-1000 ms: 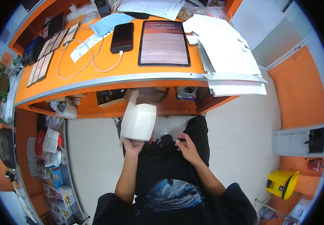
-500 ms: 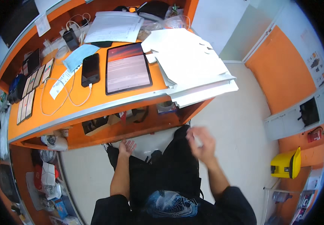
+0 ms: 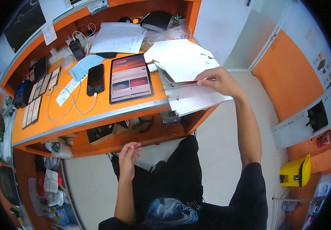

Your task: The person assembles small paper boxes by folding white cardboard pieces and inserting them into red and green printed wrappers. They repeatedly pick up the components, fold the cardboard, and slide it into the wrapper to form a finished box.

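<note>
My right hand (image 3: 218, 80) is closed in a pinch on the edge of a white sheet (image 3: 182, 83). That edge is lifted out of a loose stack of white sheets (image 3: 188, 57) at the desk's right end, and its rim looks brownish. Over my lap, below the desk's front edge, my left hand (image 3: 128, 160) is raised with its fingers loosely curled and apart, nothing visible in it. Just left of the stack lies a tablet (image 3: 131, 80) with its screen lit. A dark phone (image 3: 95, 79) with a white cable plugged in rests beside the tablet.
Several phones (image 3: 39, 86) lie in rows at the desk's left end. A blue face mask (image 3: 85, 66), a paper slip (image 3: 69, 92) and a written sheet (image 3: 118, 37) are behind. The desk's metal front edge (image 3: 96, 118) stands before my knees. A yellow bin (image 3: 296, 171) stands at right.
My right hand has gone from above my lap up to the stack and taken hold of a sheet's edge. My left hand has risen slightly and curled. The tablet's screen shows different content.
</note>
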{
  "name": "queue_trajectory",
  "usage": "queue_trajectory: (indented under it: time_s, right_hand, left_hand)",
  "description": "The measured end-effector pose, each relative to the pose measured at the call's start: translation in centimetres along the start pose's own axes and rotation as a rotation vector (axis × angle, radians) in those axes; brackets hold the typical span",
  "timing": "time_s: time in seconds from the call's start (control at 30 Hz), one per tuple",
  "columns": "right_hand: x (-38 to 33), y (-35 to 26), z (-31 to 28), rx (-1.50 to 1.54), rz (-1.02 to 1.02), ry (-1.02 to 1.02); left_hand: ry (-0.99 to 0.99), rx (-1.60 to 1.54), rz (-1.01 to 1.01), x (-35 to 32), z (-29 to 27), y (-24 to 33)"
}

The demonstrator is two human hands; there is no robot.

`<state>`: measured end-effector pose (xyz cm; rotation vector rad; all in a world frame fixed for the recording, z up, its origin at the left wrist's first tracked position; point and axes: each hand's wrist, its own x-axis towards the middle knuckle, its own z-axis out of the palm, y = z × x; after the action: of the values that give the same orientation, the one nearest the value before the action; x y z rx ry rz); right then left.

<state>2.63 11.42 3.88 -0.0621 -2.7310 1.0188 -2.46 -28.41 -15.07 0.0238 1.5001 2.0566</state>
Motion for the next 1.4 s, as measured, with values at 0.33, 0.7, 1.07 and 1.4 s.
queue_trajectory:
  time_s: [0.33,0.7,1.07,1.4]
  right_hand:
    - [2.8,-4.2,-4.4,-0.16,-0.257,1.0]
    - [-11.7,-13.8,15.5,-0.16,-0.822,0.158]
    - [-15.4,-7.0,18.2,1.47,0.424,0.008]
    - [-13.5,-5.7,24.3,0.547,-0.061,-0.244]
  left_hand:
    - [-0.394,-0.017,0.25,0.3,8.0,10.2]
    - [-0.56,-0.395,0.029,-2.4,1.6,9.3]
    - [-0.482,-0.483,-0.045,-8.4,-6.9,0.9]
    - [-0.228,0.253,-0.114,-9.6,-9.6,-1.5]
